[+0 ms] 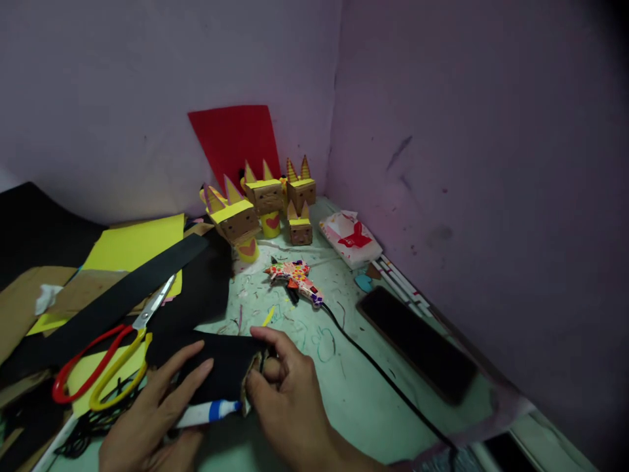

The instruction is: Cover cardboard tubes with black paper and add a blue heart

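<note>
A black paper-covered piece with a ragged brown cardboard edge [211, 367] lies between my two hands at the near side of the table. My left hand [157, 406] lays its fingers over the left part of the piece and holds it. A white marker with a blue end [204, 413] lies along its lower side, partly hidden by that hand. Thumb and curled fingers of my right hand [289, 393] pinch the open right end of the piece. Red-and-yellow-handled scissors [120, 347] are just left of my left hand.
Cardboard animal figures with pointed ears [236, 223] stand near the corner, before a red sheet [236, 137]. A flower-patterned glue gun [297, 278] trails a black cord [373, 360]. A phone [417, 344] is right. Yellow paper [137, 242] and a black strip [132, 282] lie left.
</note>
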Available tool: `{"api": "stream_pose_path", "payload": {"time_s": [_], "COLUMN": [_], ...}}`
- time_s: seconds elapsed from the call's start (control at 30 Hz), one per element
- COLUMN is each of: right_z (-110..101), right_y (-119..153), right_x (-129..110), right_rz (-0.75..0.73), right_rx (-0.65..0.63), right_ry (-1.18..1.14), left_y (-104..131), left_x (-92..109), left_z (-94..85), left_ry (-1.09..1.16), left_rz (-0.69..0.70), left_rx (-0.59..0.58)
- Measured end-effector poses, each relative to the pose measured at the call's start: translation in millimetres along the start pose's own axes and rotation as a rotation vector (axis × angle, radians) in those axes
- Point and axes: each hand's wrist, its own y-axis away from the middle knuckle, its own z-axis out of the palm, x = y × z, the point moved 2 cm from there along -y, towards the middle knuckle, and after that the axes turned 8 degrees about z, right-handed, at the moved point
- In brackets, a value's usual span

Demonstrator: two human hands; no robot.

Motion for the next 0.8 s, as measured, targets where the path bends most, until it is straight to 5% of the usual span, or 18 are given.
{"api": "stream_pose_path", "payload": {"time_s": [0.27,0.5,0.7,0.8], "right_z": [-5,-3,-3,-3], "right_y": [1,-2,-1,-1], "right_x": [4,7,4,4], "right_rz": [-0.011,0.028,0.063,0.039], "right_rx": [-0.034,-0.007,-0.022,-0.009], "right_ry": [0.047,0.047,0.012,0.038], "left_y": [2,12,10,11], "left_x": [14,-16,-1,-3], "left_z": [5.5,1.2,5.0,4.8], "left_ry": [0.106,-0.017,-0.015,-0.054], "left_rz": [-0.259,0.070,-0.161,-0.042], "left_rx": [-0.003,-0.124,-0.056,-0.096]}}
